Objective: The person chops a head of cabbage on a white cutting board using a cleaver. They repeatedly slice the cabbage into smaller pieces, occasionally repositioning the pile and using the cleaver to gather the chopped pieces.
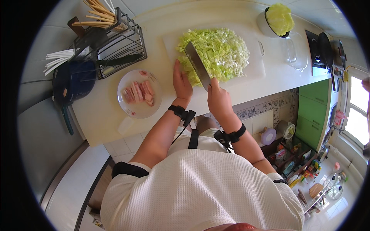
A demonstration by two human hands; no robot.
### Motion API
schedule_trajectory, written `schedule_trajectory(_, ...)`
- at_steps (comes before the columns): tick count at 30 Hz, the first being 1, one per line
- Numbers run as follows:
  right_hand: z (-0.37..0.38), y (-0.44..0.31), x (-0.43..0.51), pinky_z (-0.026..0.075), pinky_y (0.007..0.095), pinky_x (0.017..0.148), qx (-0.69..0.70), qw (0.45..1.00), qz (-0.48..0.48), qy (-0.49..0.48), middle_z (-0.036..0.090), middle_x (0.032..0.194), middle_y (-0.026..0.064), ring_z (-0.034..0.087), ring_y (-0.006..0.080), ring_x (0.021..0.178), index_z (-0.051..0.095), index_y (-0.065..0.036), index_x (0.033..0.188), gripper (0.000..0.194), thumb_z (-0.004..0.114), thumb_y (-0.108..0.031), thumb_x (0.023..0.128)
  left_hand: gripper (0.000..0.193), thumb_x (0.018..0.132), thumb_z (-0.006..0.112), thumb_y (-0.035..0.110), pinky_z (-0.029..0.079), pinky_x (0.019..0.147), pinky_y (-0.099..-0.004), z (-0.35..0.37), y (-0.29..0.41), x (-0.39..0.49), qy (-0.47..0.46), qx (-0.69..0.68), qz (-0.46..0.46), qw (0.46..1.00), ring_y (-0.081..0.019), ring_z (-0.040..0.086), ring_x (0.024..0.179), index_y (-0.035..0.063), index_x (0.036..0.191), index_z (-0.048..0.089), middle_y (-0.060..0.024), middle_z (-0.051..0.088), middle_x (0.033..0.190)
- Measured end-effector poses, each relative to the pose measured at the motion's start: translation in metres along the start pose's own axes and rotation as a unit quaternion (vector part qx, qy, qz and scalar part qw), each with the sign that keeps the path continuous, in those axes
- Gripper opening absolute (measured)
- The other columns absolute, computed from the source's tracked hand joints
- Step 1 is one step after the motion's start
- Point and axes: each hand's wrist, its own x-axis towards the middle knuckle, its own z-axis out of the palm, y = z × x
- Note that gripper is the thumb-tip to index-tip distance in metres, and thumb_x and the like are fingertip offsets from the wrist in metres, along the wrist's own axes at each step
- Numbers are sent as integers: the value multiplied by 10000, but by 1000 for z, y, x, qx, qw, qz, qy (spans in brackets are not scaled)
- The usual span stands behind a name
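A wide heap of chopped cabbage (pixel 219 55), green at the left and whiter at the right, covers much of a white cutting board (pixel 257 68). My right hand (pixel 219 96) grips a cleaver (pixel 198 64) by its handle. The blade slants up and left across the left part of the heap, with some pieces on both sides of it. Against the cabbage's lower left edge rests my left hand (pixel 182 83), thumb spread from the fingers and nothing held. Left of that hand, strips of raw fatty meat (pixel 138 92) lie on a white flower-patterned plate (pixel 133 111).
A black wire rack (pixel 124 40) with chopsticks (pixel 101 17) and a blue pot (pixel 75 82) stand at the left. Farther right are a bowl (pixel 264 26) holding cabbage leaves (pixel 279 18), a clear glass dish (pixel 296 52) and a black pan (pixel 325 50). The counter's front edge runs before me.
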Motion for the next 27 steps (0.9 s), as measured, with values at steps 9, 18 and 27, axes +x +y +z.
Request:
schedule_trajectory(9,33,2,19,495,638,650,-21,999,26,30,670,747,278,648,539,734,436,-69,1124,147,518,-171,1057,647,1149,337,363,223,1276,-442,12,2,4,-85,41,22,995,-399,318,1558,-48,1632,212,-281,360,1650)
schedule_trajectory(18,3,-20,-3,472,633,658,32,998,48,9,665,790,296,626,562,776,444,-89,1119,115,521,-161,1073,611,1112,448,242,273,1264,-440,-21,0,6,-35,-203,-97,974,-366,360,1543,-29,1624,256,-263,383,1640)
schedule_trajectory(27,48,-14,5,497,638,667,-9,998,66,23,684,770,269,647,549,763,443,-105,1155,157,525,-205,1066,615,1075,559,121,323,1252,-438,-26,2,-1,-60,-174,-97,978,-332,402,1528,-11,1617,300,-244,405,1629)
